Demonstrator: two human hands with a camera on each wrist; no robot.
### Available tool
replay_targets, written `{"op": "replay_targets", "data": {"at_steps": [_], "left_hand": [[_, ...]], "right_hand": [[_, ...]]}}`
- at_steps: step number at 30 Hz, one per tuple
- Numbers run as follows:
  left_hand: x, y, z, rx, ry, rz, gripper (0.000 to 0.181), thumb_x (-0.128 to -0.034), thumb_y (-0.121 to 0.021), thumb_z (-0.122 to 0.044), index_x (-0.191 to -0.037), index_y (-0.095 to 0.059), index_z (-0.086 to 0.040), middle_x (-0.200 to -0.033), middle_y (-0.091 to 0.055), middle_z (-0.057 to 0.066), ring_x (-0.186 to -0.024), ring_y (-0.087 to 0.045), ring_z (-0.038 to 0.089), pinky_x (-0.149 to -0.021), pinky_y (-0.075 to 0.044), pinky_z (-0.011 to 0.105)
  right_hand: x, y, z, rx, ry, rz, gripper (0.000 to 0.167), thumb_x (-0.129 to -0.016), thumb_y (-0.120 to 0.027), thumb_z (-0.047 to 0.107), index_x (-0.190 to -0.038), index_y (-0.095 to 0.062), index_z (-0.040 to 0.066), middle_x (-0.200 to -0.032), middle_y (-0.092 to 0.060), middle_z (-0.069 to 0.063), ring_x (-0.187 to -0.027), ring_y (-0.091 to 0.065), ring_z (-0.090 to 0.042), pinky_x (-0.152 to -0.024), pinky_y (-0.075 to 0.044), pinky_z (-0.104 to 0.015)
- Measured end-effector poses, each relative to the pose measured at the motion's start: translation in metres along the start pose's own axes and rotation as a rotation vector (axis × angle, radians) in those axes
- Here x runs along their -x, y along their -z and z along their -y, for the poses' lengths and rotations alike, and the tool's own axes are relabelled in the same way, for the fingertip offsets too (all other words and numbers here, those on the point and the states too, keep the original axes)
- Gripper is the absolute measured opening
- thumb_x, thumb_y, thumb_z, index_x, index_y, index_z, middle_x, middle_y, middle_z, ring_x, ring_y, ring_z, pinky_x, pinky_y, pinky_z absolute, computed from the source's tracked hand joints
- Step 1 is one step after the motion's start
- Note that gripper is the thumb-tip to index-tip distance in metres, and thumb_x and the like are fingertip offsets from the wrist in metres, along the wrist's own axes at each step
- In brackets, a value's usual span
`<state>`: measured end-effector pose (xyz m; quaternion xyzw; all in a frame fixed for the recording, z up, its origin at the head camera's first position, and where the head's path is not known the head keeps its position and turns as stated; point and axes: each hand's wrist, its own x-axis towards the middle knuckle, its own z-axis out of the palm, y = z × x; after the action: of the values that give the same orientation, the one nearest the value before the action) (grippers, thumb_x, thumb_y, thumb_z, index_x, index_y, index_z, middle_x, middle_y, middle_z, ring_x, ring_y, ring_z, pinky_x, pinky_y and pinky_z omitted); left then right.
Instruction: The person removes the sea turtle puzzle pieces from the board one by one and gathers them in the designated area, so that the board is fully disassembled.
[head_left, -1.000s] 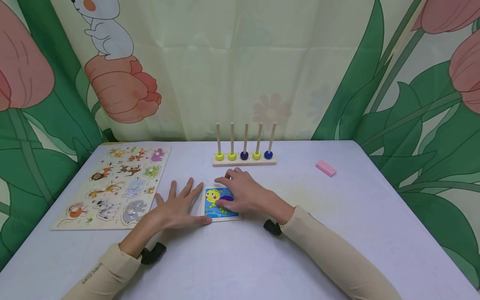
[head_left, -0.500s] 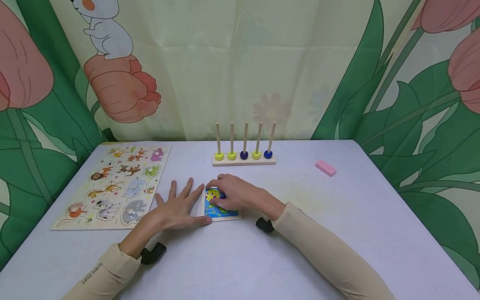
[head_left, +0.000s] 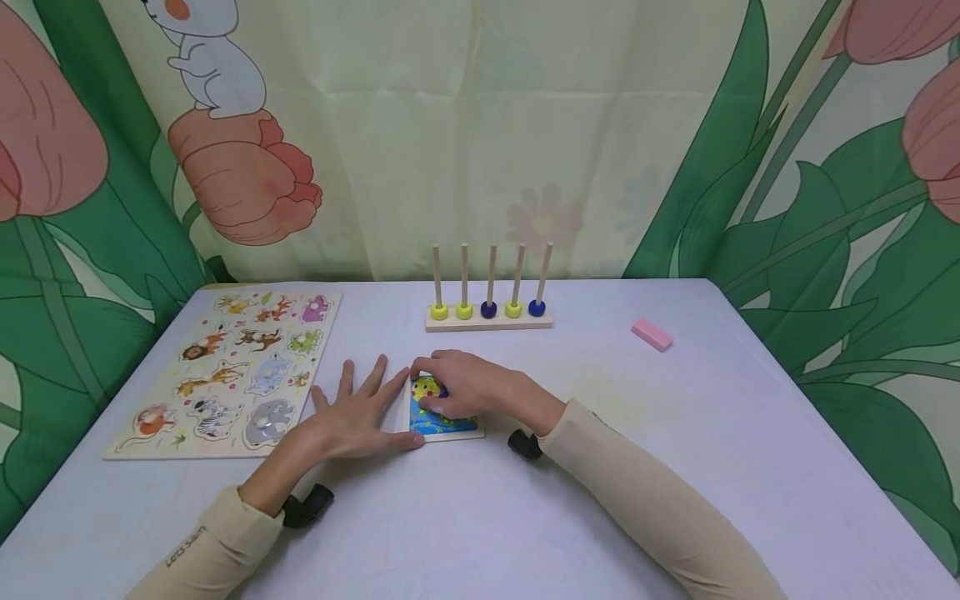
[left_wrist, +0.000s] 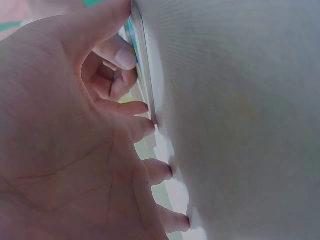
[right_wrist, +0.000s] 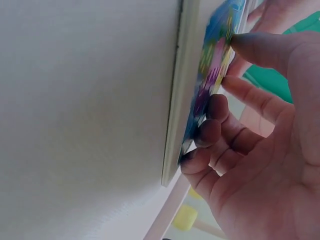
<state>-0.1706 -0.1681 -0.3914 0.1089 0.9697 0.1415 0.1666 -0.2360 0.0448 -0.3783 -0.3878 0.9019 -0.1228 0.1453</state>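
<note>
A small square blue board [head_left: 444, 428] with a yellow figure lies flat on the table. The left hand [head_left: 348, 425] rests spread at its left side, thumb at the lower left corner and index fingertip by the upper left corner. Over the board's upper right part is the right hand [head_left: 468, 385], its fingers bent and touching the picture. In the right wrist view the thumb and fingertips of the right hand [right_wrist: 265, 120] meet the printed face of the board [right_wrist: 212, 65]; whether they pinch a piece is unclear. The left wrist view shows the left hand [left_wrist: 95, 135] along the board's edge [left_wrist: 149, 85].
A large animal puzzle board [head_left: 176, 400] lies at the left. Behind the hands stands a wooden peg rack [head_left: 489, 325] with yellow and blue beads on upright pegs. A pink block [head_left: 652, 334] lies at the right. A printed curtain [head_left: 412, 150] hangs behind the table.
The right hand has moved left and slightly down over the small board, covering the purple part seen earlier. The left hand has stayed in place.
</note>
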Motion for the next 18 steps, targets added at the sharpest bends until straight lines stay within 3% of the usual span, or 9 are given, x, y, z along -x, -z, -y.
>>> {"op": "replay_targets", "data": {"at_steps": [6,11,18], "left_hand": [[-0.0030,-0.0036,0.0046,-0.002,0.008,-0.001,0.119,-0.0759,-0.056,-0.096,-0.170,-0.022,-0.032,-0.181,-0.002,0.015,-0.159,0.008,0.064,-0.108,0.004,0.095],[-0.0031,-0.0007,0.0032,-0.003,0.006,0.001,0.118,-0.0773,-0.058,-0.094,-0.171,-0.021,-0.032,-0.181,-0.002,0.016,-0.158,0.008,0.065,-0.106,0.004,0.096],[-0.0101,-0.0098,0.0107,-0.010,0.021,-0.005,0.118,-0.0757,-0.055,-0.097,-0.170,-0.020,-0.035,-0.182,0.000,0.012,-0.160,0.010,0.062,-0.109,0.003,0.095]], "right_hand": [[-0.0015,0.0033,0.0018,0.001,0.016,0.028,0.046,-0.105,-0.063,0.037,-0.149,-0.055,0.025,-0.132,-0.067,-0.004,-0.111,-0.060,-0.018,-0.108,-0.055,-0.041],[-0.0023,0.0062,0.0020,-0.008,0.007,0.031,0.045,-0.105,-0.064,0.037,-0.148,-0.055,0.026,-0.135,-0.067,-0.003,-0.117,-0.059,-0.019,-0.111,-0.053,-0.043],[-0.0033,0.0038,0.0010,-0.023,0.008,0.028,0.044,-0.104,-0.064,0.037,-0.145,-0.057,0.025,-0.138,-0.067,-0.003,-0.122,-0.059,-0.021,-0.116,-0.049,-0.045]]}}
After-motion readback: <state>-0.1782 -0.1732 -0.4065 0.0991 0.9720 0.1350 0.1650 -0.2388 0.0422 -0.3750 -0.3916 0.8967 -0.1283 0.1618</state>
